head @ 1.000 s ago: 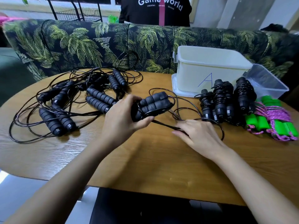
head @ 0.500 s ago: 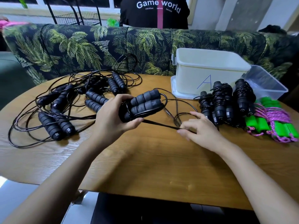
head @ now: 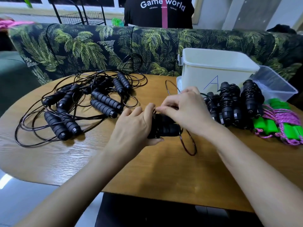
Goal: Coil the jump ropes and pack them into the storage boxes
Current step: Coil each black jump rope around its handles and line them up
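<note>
Your left hand (head: 132, 128) grips the black jump rope handles (head: 165, 128) over the wooden counter (head: 147, 169); the fingers of your right hand (head: 185, 110) pinch its cord (head: 188, 145). At 1 o'clock the white box (head: 213, 74) reads "A" (blue ink); beyond the palm-print sofa (head: 98, 46), a shirt (head: 162, 12) says "Game world".

The surface (head: 164, 169) is grained wood with a soft sheen. The black handles (head: 106, 102) look matt, ribbed foam; their cords (head: 188, 145) are glossy. The white box (head: 205, 76) is smooth opaque plastic, the clear box (head: 275, 89) translucent plastic.
</note>
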